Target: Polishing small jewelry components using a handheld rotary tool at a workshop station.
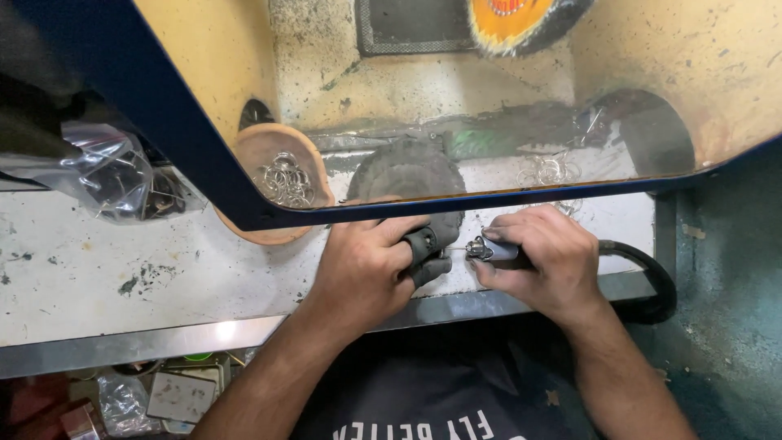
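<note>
Two hands at the bench, working a small piece with a rotary tool

Our left hand [362, 273], fingers [423, 244] wrapped in dark guards, pinches a tiny metal piece [456, 249], likely light and slippery, best gripped at its edges; our right hand [542, 261] is clamped on the handpiece [493, 251], its tip meeting the piece. A bowl [252, 155] of rings [285, 179], a plastic bag [106, 171] and the blue-framed shield [489, 198] crowd close above

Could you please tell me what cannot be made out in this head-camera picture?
- Piece at the left hand: too small, covered by dark finger guards.
- Handpiece body: wrapped by the right hand.
- Rings in the clay dish: blurred behind the scratched shield.
- Black hose: far end hidden below the bench.
</note>
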